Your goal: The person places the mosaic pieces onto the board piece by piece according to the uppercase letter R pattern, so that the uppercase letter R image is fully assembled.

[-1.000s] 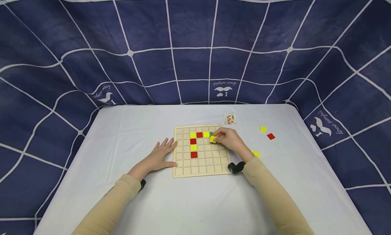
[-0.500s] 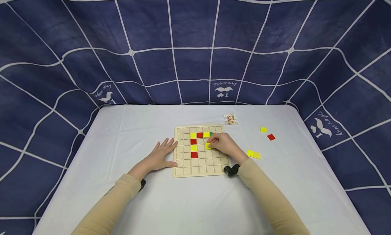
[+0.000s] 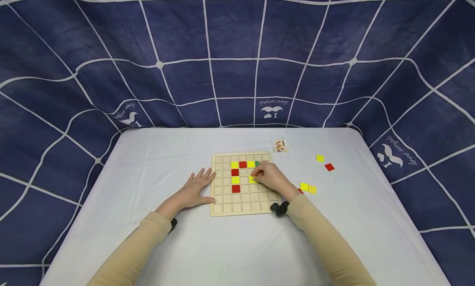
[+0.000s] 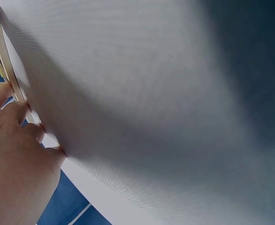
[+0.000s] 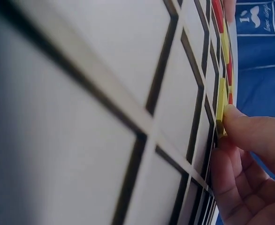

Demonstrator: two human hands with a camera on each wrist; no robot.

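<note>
A pale wooden grid board [image 3: 222, 210] lies on the table, with yellow, red and green square tiles in its cells. My right hand [image 3: 272, 178] pinches a yellow tile [image 3: 252, 180] at a cell right of the middle. In the right wrist view, the thumb presses on that yellow tile [image 5: 220, 101], low against the grid. Partly behind this hand is a green tile [image 3: 257, 163], ending a top row of yellow, red and yellow. A red tile [image 3: 236, 189] ends the column on the left. Spread flat, my left hand [image 3: 193, 191] touches the board's left edge with fingertips and thumb.
Loose on the table to the right lie several tiles, among them a yellow tile [image 3: 320, 158], a red tile [image 3: 329, 167] and a yellow pair [image 3: 308, 187]. A small pattern card [image 3: 280, 145] lies behind the board. A blue checked curtain [image 3: 230, 79] surrounds the table.
My right hand has moved left and down with the yellow tile, from above the board's upper right to a cell. A red tile beside my right wrist has come into view. The left hand stays put.
</note>
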